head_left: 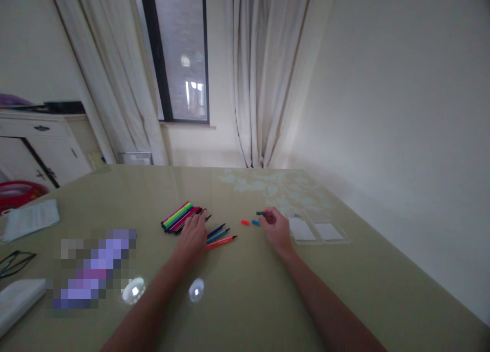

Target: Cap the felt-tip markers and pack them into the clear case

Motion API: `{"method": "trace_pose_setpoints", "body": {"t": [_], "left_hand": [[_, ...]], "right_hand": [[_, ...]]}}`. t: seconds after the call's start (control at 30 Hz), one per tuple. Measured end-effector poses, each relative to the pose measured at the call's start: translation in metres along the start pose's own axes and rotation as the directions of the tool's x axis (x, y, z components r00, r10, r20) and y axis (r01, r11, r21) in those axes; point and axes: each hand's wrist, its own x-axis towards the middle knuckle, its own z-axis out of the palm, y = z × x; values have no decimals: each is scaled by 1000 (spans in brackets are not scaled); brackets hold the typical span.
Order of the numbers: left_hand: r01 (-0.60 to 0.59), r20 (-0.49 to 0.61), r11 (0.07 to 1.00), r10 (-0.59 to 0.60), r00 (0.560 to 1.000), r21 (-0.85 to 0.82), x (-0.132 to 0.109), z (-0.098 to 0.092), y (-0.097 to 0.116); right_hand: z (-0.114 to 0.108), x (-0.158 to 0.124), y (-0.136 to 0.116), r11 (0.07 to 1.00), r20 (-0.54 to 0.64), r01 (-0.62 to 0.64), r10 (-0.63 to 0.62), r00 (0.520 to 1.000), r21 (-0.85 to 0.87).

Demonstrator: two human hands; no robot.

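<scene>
My left hand (193, 237) lies over the right side of a row of coloured felt-tip pens (179, 217), fingers bent and close together. A dark pen tip (208, 218) without a cap sticks out from under it; the rest of that pen is hidden. Beside this hand lie three uncapped pens: a dark blue pen (216, 230), a blue pen (219, 235) and an orange-red pen (222, 242). My right hand (276, 230) pinches a small dark green cap (260, 213) just above the table. Near its fingertips rest an orange-red cap (245, 222) and a blue cap (255, 222).
A clear plastic case (319, 232) lies open to the right of my right hand. At the left are a blurred-out purple object (103, 265), a white box (17, 301), glasses (17, 262) and a pale packet (32, 219). The table's right edge runs along the wall.
</scene>
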Motion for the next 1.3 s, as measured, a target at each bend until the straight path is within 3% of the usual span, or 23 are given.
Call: {"method": "trace_pose_setpoints", "body": {"t": [0.2,0.37,0.47,0.6,0.77,0.87,0.97,1.13,1.3], "left_hand": [[82,62,995,-78,995,-63,4,13,1],[141,25,988,-139,990,-62,6,7,-8],[245,-25,969,-244,969,37,5,-4,-21],[306,6,930,-314,949,202,1,-13,-32],[228,-37,963,-225,974,145,4,-14,-21],[89,-60,995,-92,994,-43,5,-12,3],[-32,-2,986,32,999,-163,0,-10,29],[-122,25,982,126,992,-143,-10,-8,52],[-182,104,979,191,976,-91,-13,-10,63]], "right_hand": [[3,0,9,956,112,73,-43,993,-283],[3,1,10,898,120,120,-76,990,-423],[3,1,12,871,128,127,-74,989,-475],[4,2,11,863,116,135,-89,989,-487],[7,-7,-7,936,88,200,-181,979,-291],[13,-19,-27,984,151,175,-167,974,-44],[20,-30,-41,986,248,117,-144,958,120],[27,-41,-45,967,300,13,-92,950,254],[34,-48,-47,945,386,-9,-125,914,326]]}}
